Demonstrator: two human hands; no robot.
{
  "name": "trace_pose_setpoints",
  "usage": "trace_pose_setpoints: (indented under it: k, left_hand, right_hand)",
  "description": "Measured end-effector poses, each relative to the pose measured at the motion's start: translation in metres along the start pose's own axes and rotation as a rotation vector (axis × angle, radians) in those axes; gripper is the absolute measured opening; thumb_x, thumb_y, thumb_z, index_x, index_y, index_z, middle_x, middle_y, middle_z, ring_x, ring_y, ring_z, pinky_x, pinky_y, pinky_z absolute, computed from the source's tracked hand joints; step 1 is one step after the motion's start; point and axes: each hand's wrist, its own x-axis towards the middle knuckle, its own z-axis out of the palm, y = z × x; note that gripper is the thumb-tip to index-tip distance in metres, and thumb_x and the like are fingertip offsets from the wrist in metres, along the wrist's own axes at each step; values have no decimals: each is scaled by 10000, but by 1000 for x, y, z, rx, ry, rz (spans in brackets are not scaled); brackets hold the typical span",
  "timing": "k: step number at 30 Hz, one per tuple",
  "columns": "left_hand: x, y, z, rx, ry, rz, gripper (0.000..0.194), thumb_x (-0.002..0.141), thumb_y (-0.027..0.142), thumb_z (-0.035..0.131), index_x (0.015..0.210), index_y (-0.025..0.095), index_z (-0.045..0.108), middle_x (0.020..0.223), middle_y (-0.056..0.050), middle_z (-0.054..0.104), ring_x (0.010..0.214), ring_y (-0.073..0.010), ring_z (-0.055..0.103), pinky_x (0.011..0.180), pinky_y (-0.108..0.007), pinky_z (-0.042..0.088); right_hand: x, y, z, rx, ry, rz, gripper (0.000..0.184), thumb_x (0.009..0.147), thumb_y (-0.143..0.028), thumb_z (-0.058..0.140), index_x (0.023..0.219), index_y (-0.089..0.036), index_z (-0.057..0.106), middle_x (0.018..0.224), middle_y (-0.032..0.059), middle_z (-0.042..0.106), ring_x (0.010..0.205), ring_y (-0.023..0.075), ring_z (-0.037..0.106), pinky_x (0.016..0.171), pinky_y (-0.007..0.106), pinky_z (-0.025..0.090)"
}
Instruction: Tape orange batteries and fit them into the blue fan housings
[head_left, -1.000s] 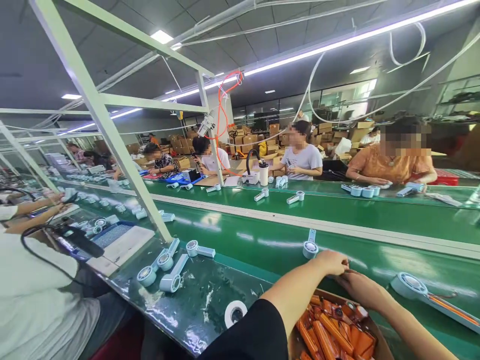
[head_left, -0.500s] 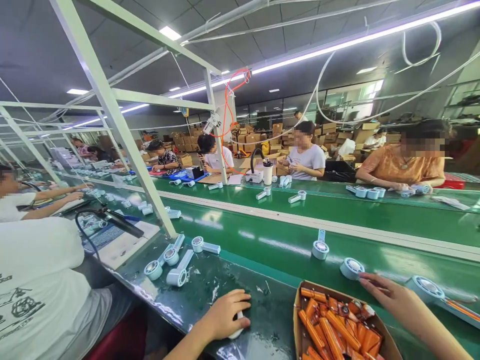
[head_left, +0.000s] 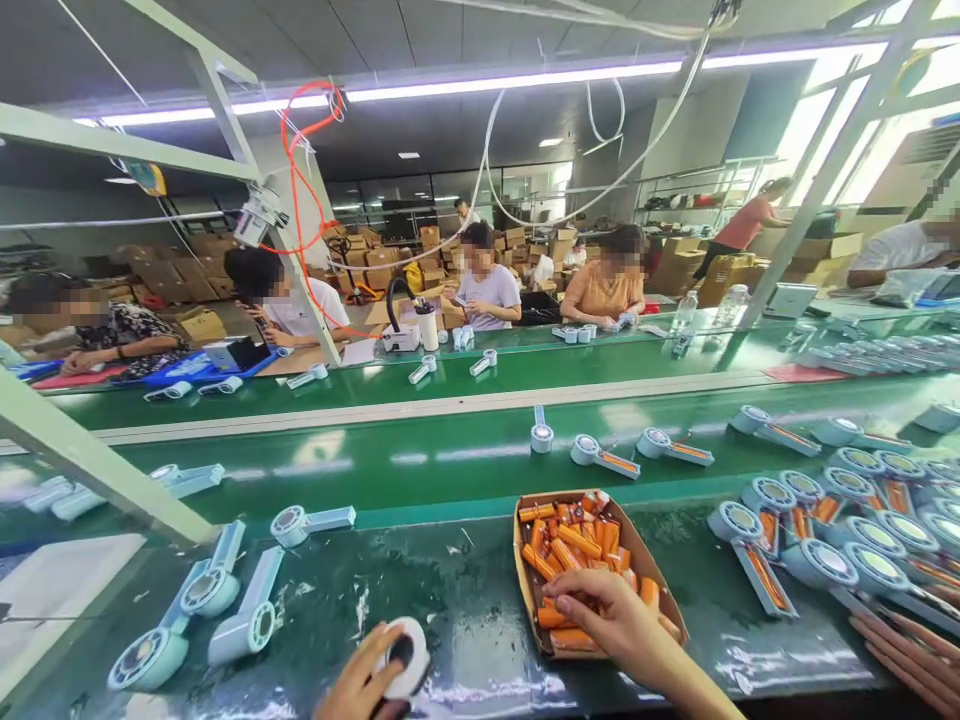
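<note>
My left hand (head_left: 364, 680) grips a white roll of tape (head_left: 411, 672) with a dark centre, at the table's front edge. My right hand (head_left: 611, 615) reaches over a cardboard tray (head_left: 526, 592). Its fingers are stretched out, touching or just above the orange battery cells (head_left: 577, 540) heaped inside; I see nothing held in them. Left of the tape, several light-blue handheld fans (head_left: 244, 625) lie on the table. Beyond the tray, a fan with an orange cell in its handle (head_left: 585, 450) lies on the green conveyor belt (head_left: 450, 455).
Many light-blue fans (head_left: 821, 562) crowd the right side, where a co-worker's hand (head_left: 911, 645) shows. A slanting metal post (head_left: 97, 450) stands at the left. Across the belt, people sit at a bench with bottles (head_left: 684, 315) and a white cup (head_left: 427, 328).
My view has turned to the right. My right hand has left the fan on the belt and moved to the tray of cells. More of the tape roll now shows by my left hand.
</note>
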Motion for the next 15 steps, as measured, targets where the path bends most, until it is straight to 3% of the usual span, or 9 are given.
trace_pose_setpoints:
  k: [2,5,7,10,13,15]
  left_hand:
    - [23,24,-18,55,73,-32,206,944,266,643,1079,324,786,1211,-50,788,1171,-284,720,915,-368,669]
    - [64,57,-37,34,102,-15,272,962,210,607,1195,252,740,1141,-91,777,1238,-319,654,1018,-473,618]
    - [85,68,-41,-10,86,13,276,960,202,609,1215,229,709,1155,-107,762,1339,-356,578,1024,-513,607]
    - [96,65,-38,-72,38,71,200,951,191,612,1130,224,697,1114,-103,748,1423,-373,507,1015,-516,613]
    - [88,55,-32,-84,9,91,186,949,161,596,1102,210,688,1055,-102,737,1364,-357,559,996,-487,625]
    - [81,54,-27,-73,21,64,208,961,159,578,1141,188,678,1078,-118,734,1273,-343,616,974,-479,635]
  right_hand:
    - [-6,-4,19,73,-33,52,580,938,-679,627,1308,-247,744,999,121,801,924,290,738,855,420,589]
    - [-7,-18,50,152,-248,120,780,868,-613,754,1529,-248,558,868,33,762,696,188,671,660,288,545]
    - [-7,-27,62,165,-406,129,672,817,-596,810,1365,-224,697,843,10,745,631,140,620,607,238,500]
    - [-13,-35,59,142,-612,144,498,866,-652,737,974,-173,817,688,-14,688,521,92,521,527,207,417]
    - [-20,-35,42,64,-839,83,465,890,-649,720,914,-197,825,686,-27,711,526,99,573,541,209,426]
    - [-17,-32,29,-83,-755,1,362,916,-573,738,960,-226,830,764,-17,756,634,134,657,622,226,472]
